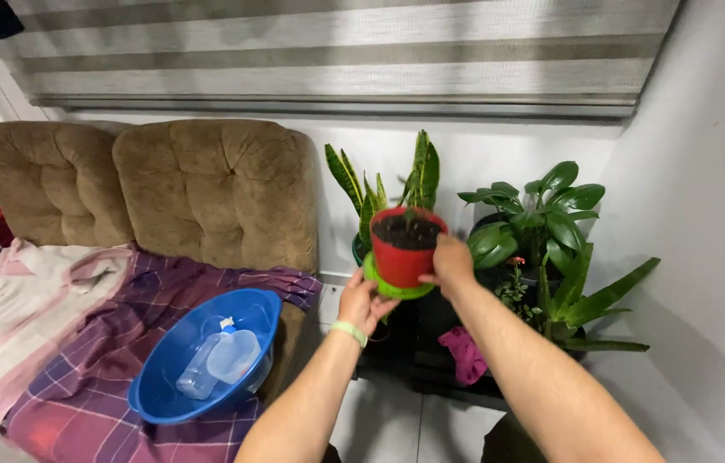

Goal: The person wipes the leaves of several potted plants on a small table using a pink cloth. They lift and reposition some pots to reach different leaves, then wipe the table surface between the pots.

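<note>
I hold a small red pot [403, 255] filled with dark soil, sitting on a green saucer [397, 288], up in front of me. My left hand [362, 302], with a pale green wristband, supports the saucer from below left. My right hand [450, 261] grips the pot's right side at the rim. Behind the pot stands a snake plant [382, 184] with yellow-edged upright leaves.
A blue basin [176, 360] holding a clear spray bottle [217, 358] rests on a plaid cloth [97, 394] over a brown tufted sofa [208, 189]. Leafy green plants [542, 225] stand in the right corner by the white wall, with a pink cloth [465, 353] on the floor below them.
</note>
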